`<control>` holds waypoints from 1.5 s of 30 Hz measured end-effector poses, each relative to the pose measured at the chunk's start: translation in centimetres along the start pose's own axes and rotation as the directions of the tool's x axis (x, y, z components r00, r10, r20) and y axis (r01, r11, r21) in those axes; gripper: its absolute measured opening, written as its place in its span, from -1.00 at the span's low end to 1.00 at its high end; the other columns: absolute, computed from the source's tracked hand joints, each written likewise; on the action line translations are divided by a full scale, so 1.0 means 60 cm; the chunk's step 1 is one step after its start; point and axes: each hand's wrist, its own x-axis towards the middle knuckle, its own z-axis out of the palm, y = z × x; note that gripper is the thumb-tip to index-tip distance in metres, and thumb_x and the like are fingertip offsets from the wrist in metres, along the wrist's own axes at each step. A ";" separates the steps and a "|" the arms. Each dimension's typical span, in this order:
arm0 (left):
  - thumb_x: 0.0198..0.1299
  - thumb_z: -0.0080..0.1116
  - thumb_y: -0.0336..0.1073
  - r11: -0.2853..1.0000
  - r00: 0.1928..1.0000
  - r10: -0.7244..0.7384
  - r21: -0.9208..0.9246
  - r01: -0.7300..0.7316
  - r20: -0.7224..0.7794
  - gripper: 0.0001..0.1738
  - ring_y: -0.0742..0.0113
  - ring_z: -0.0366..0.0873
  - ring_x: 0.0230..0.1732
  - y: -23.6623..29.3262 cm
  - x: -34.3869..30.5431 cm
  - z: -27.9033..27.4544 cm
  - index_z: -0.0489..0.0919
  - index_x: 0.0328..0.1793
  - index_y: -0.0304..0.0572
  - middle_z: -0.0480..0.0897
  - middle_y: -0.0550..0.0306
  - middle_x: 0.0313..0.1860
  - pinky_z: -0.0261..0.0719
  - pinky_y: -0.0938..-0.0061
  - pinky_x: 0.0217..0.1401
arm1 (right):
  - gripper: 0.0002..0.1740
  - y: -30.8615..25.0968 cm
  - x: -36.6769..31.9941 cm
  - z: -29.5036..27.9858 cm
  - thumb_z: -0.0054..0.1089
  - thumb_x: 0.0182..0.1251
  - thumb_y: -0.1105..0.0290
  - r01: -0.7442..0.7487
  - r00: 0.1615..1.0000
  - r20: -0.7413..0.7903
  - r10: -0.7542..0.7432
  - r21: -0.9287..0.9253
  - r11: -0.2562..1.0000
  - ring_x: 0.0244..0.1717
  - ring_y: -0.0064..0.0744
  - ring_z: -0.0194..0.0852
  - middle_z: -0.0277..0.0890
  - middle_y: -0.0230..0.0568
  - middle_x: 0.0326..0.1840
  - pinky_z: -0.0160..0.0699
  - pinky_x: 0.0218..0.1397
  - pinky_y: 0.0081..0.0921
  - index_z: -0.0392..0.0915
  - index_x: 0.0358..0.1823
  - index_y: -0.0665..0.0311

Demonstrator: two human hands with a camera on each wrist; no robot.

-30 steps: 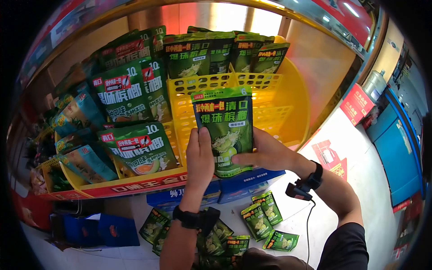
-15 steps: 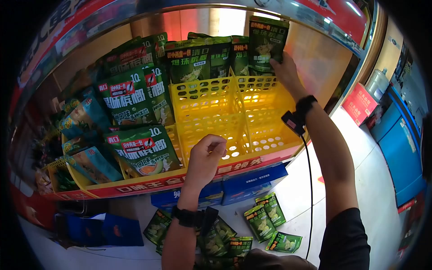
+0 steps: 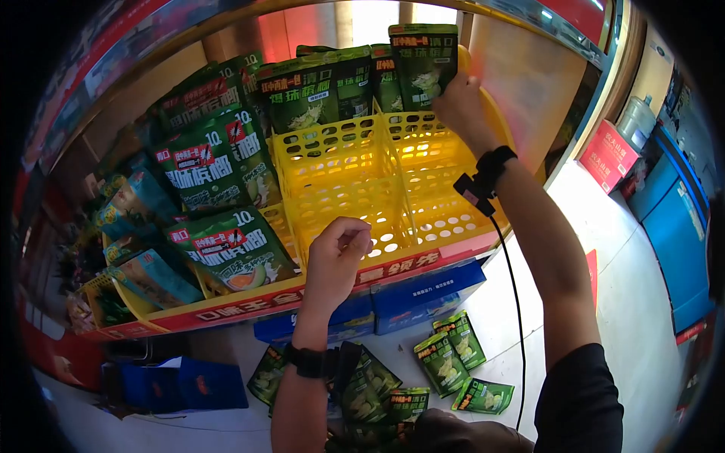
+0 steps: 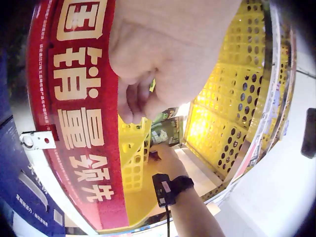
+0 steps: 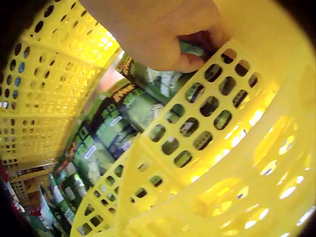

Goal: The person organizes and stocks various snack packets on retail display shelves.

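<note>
"Where is the green pouch (image 3: pixel 420 66) held?"

"At the rear right of the yellow basket (image 3: pixel 495 121), behind the perforated divider (image 3: pixel 414 124); its lower right edge is pinched by the right hand (image 3: pixel 461 106)."

"And its long axis?"

"It is held nearly upright, just beside another pouch (image 3: pixel 385 81). How far its bottom is sunk behind the divider cannot quite be told."

"The left hand (image 3: pixel 336 255)?"

"Nothing is held by it; its fingers are loosely curled near the basket's front, with the pouch lying beyond, to the right."
</note>
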 end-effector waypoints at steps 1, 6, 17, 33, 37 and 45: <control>0.40 0.13 -0.41 1.000 1.000 0.001 0.003 -0.001 -0.005 -0.85 0.45 0.61 -0.23 0.000 -0.001 0.000 0.55 -0.02 -0.36 0.62 0.15 -0.27 0.62 0.51 -0.06 | -0.02 -0.006 -0.009 0.004 0.32 0.00 0.44 0.182 0.968 -0.176 -0.178 0.010 0.983 0.40 0.32 0.14 0.05 0.25 0.47 0.35 0.33 0.04 0.04 0.50 0.17; 0.39 0.12 -0.44 0.999 0.999 0.034 -0.003 -0.034 -0.032 -0.87 0.46 0.60 -0.23 0.001 -0.007 0.005 0.55 -0.04 -0.36 0.62 0.16 -0.27 0.61 0.53 -0.06 | 0.05 -0.034 -0.053 -0.015 0.34 -0.11 0.47 0.480 0.867 -0.080 -0.491 -0.131 0.868 0.48 0.22 0.08 0.08 0.10 0.52 0.28 0.43 0.01 0.10 0.53 0.05; 0.31 0.18 -0.40 0.996 0.993 0.081 0.050 -0.077 -0.082 -0.86 0.45 0.60 -0.28 -0.012 -0.012 0.011 0.60 -0.11 -0.35 0.66 0.11 -0.28 0.53 0.55 -0.16 | -0.35 -0.020 -0.075 -0.043 0.23 0.01 0.34 0.525 0.842 0.270 -0.466 -0.214 0.824 0.37 0.00 0.35 0.32 0.02 0.41 0.40 0.34 -0.08 0.40 0.23 0.26; 0.38 0.13 -0.38 0.995 0.995 0.085 0.065 -0.082 -0.050 -0.84 0.52 0.55 -0.26 -0.005 -0.019 0.008 0.57 -0.07 -0.36 0.61 0.20 -0.32 0.52 0.59 -0.16 | -0.22 0.011 -0.057 -0.017 0.34 0.03 0.41 0.551 0.832 0.141 -0.537 -0.095 0.829 0.35 0.12 0.35 0.16 0.09 0.53 0.39 0.38 -0.15 0.33 0.38 0.29; 0.37 0.15 -0.39 0.985 0.989 0.129 0.123 -0.120 -0.069 -0.85 0.53 0.55 -0.25 0.006 -0.019 0.015 0.57 -0.08 -0.36 0.61 0.20 -0.30 0.51 0.58 -0.16 | -0.26 0.017 -0.046 -0.011 0.29 0.07 0.26 0.586 0.808 0.146 -0.571 -0.104 0.803 0.30 0.07 0.43 0.27 0.11 0.47 0.47 0.31 -0.12 0.39 0.36 0.21; 0.31 0.17 -0.41 0.989 0.985 0.143 0.051 -0.139 -0.095 -0.88 0.36 0.64 -0.28 -0.001 -0.019 0.018 0.57 -0.16 -0.36 0.64 0.05 -0.27 0.60 0.49 -0.14 | -0.54 -0.010 -0.046 -0.062 0.25 0.13 0.08 0.609 0.759 0.447 -0.473 -0.229 0.760 -0.08 0.19 0.63 0.68 0.09 -0.17 0.60 0.06 -0.01 0.68 -0.04 0.24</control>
